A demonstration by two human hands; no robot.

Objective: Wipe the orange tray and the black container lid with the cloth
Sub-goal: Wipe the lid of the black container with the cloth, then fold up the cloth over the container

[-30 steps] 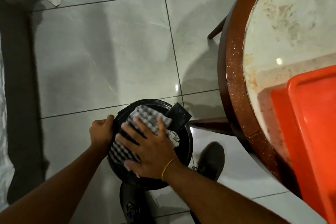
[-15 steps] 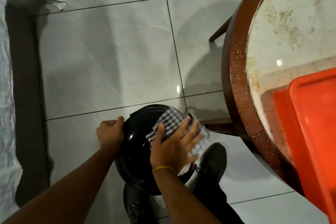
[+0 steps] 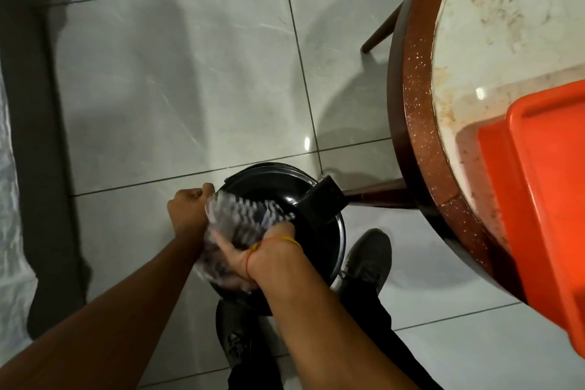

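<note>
The round black container lid [image 3: 319, 228] is held above the tiled floor in front of me, its flat black handle pointing up and right. My left hand [image 3: 190, 206] grips the lid's left rim. My right hand [image 3: 253, 255] presses the checked cloth [image 3: 240, 218] against the lid's left and lower part; the cloth is motion-blurred and covers that side. The orange tray [image 3: 538, 193] lies on the round table at the right, its lower end overhanging the table edge, apart from both hands.
The round table [image 3: 418, 104] with a dark red-brown rim and stained pale top fills the upper right; its wooden legs show beneath. My dark shoes [image 3: 367, 256] stand under the lid. A white sheet [image 3: 9, 199] lies along the left edge on the grey tiled floor.
My right hand has swept the cloth from the lid's right side back across to its left and lower part. The left hand keeps its hold on the rim.
</note>
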